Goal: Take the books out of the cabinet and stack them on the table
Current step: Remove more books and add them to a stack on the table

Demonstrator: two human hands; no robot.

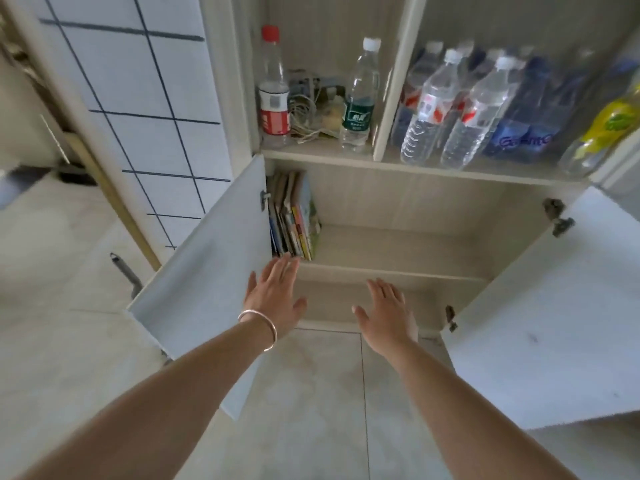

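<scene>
Standing upright, books point(294, 216) just beyond left hand point(277, 299), right hand point(388, 313) apart

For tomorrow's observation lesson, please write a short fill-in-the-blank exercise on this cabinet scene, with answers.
1. The books stand at the ____ end of the lower shelf.
2. A bracelet is on the ____ wrist.
3. Both cabinet doors are ____.
4. The left hand and right hand hold ____.

Answers: left; left; open; nothing

Upper shelf: red-capped bottle point(274, 88), cable tangle point(308, 112), green-label bottle point(360, 98) left of the divider, clear water bottles point(450, 105) and yellow-label bottle point(606, 129) right of it; grey tile floor point(311, 393) below.
</scene>
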